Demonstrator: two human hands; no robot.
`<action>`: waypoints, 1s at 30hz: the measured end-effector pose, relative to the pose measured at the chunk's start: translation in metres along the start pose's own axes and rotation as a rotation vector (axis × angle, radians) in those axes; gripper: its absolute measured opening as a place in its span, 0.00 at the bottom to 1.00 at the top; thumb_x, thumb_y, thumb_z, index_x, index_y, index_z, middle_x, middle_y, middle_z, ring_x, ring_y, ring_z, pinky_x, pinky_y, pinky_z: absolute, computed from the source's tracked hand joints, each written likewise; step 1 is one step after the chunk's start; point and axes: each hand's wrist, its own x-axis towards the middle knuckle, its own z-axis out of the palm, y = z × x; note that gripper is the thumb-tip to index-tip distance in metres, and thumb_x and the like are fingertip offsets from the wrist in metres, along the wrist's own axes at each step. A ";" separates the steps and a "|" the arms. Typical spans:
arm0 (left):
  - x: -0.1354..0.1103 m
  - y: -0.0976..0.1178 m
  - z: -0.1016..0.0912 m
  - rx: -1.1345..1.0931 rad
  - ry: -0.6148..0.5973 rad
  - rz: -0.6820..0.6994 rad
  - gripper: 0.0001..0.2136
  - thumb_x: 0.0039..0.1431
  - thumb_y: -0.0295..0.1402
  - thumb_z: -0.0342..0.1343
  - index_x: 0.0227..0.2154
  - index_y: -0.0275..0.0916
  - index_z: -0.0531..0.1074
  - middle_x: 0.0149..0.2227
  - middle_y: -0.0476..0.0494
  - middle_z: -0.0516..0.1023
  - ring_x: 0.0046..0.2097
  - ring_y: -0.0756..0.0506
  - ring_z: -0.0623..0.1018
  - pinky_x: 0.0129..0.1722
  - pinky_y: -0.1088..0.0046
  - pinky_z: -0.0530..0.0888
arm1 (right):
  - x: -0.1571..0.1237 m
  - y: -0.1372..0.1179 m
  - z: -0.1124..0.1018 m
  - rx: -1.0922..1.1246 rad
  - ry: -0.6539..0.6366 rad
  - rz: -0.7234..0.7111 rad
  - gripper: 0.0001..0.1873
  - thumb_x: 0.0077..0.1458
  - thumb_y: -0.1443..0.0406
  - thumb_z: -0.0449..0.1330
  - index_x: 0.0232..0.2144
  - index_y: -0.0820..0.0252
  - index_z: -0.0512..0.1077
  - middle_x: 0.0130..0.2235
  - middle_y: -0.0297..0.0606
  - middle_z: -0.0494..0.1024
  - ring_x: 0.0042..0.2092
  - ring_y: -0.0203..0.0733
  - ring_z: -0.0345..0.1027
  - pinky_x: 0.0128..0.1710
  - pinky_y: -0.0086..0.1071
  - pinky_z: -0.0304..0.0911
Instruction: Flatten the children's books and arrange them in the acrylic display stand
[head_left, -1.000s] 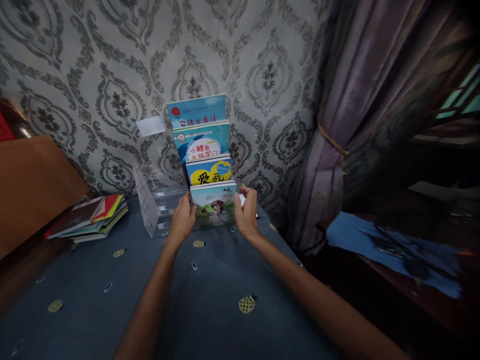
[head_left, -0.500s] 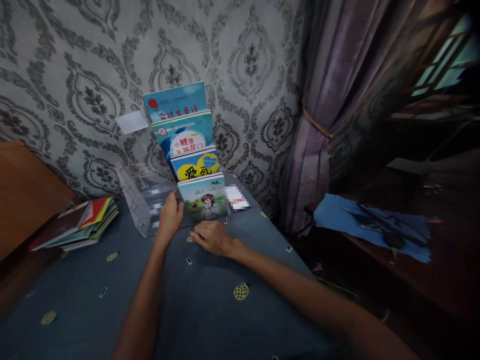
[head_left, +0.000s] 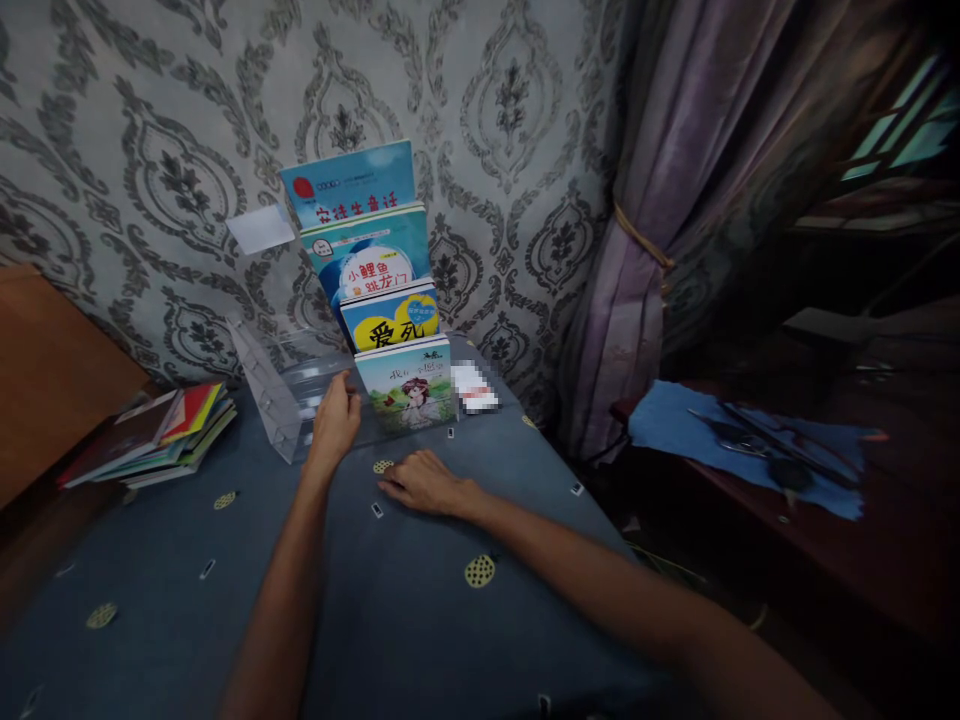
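Observation:
A clear plastic tiered rack (head_left: 279,405) stands against the wall, with picture books in stepped rows on its right side. Lowest in front is a book with a girl on its cover (head_left: 411,392). Behind it rise a blue and yellow book (head_left: 390,318), a book with a white circle (head_left: 373,262) and a tall blue book (head_left: 352,185). My left hand (head_left: 336,420) is just left of the front book, fingers loosely bent and holding nothing. In front of the rack, my right hand (head_left: 427,482) rests low over the cloth, fingers curled in with nothing visible in them.
A pile of thin books (head_left: 161,435) lies at the left, beside a brown board (head_left: 60,375). A blurred-out white item (head_left: 475,387) sits right of the rack. Patterned dark cloth (head_left: 405,620) covers the table. Farther right, a blue cloth (head_left: 675,425) carries dark tools.
My right hand has drawn slightly back from the front book. My left hand has come a little away from that book's left edge. The books keep their places; the view has shifted slightly.

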 end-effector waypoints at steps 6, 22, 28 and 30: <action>0.000 0.000 0.000 0.016 -0.002 -0.042 0.22 0.63 0.30 0.47 0.59 0.34 0.64 0.46 0.35 0.80 0.48 0.39 0.80 0.52 0.57 0.75 | 0.000 0.000 -0.001 0.002 -0.024 0.019 0.19 0.71 0.57 0.51 0.40 0.59 0.79 0.39 0.45 0.85 0.42 0.45 0.79 0.34 0.32 0.53; -0.002 -0.011 0.001 -0.034 -0.013 -0.082 0.21 0.63 0.29 0.48 0.58 0.36 0.65 0.46 0.35 0.80 0.47 0.39 0.80 0.51 0.58 0.75 | -0.002 -0.002 -0.003 -0.010 -0.020 0.031 0.18 0.70 0.58 0.52 0.39 0.60 0.80 0.38 0.44 0.85 0.40 0.44 0.78 0.33 0.32 0.52; 0.001 -0.022 -0.010 -0.089 0.114 -0.076 0.19 0.62 0.31 0.48 0.56 0.40 0.68 0.43 0.39 0.80 0.43 0.40 0.81 0.48 0.57 0.76 | -0.001 -0.001 0.001 -0.041 0.007 0.046 0.17 0.69 0.60 0.54 0.36 0.60 0.80 0.35 0.44 0.85 0.36 0.42 0.77 0.31 0.33 0.48; 0.003 -0.025 -0.018 -0.122 0.154 -0.075 0.18 0.62 0.32 0.48 0.55 0.40 0.69 0.42 0.40 0.80 0.42 0.40 0.80 0.47 0.58 0.77 | -0.001 0.000 0.003 -0.035 0.026 0.053 0.16 0.69 0.60 0.55 0.34 0.60 0.80 0.34 0.43 0.84 0.35 0.41 0.75 0.31 0.33 0.47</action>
